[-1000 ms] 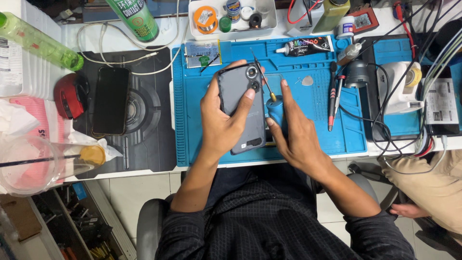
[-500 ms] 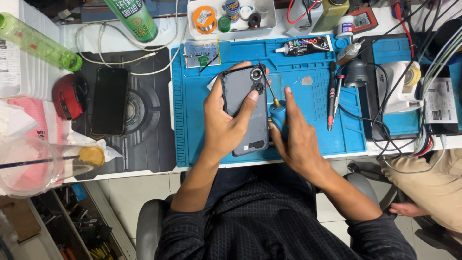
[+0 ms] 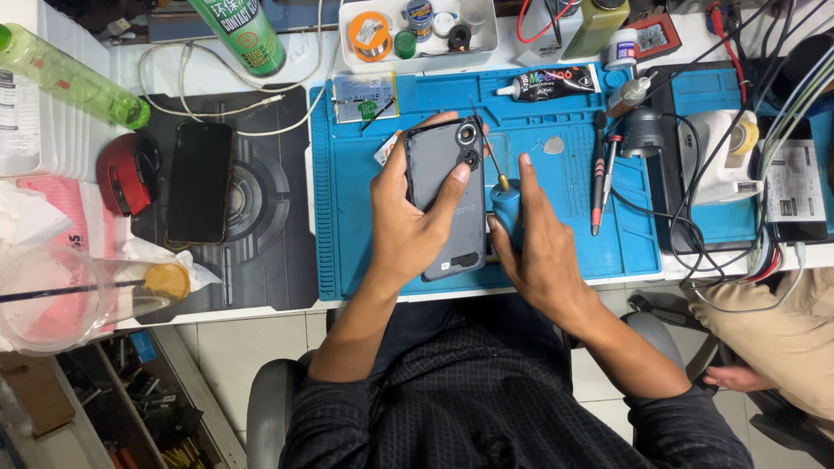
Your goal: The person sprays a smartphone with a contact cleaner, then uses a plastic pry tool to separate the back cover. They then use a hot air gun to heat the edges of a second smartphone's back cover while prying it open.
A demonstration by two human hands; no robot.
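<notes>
Left hand (image 3: 408,221) wrapped around a dark grey phone (image 3: 447,195), camera side up over the blue mat (image 3: 556,243), thumb and fingers clamped on opposite edges, lower left edge hidden by the palm. Right hand (image 3: 543,252) just beside it, pinching a blue-handled screwdriver (image 3: 502,193); handle mostly buried under fingers, thin tip hard to make out against the phone's upper corner.

The left hand (image 3: 408,227) grips a dark grey phone (image 3: 448,198) back-side up over the blue work mat (image 3: 573,226), thumb on one long edge and fingers (image 3: 453,184) curled over the other near the camera lenses. Just beside it, the right hand (image 3: 543,247) holds a blue-handled screwdriver (image 3: 502,193) — thin shaft slanting up past the phone's top corner. Farther left, a black phone (image 3: 199,181) lies flat on a dark mat (image 3: 261,217), a red mouse (image 3: 127,173) beside it.
</notes>
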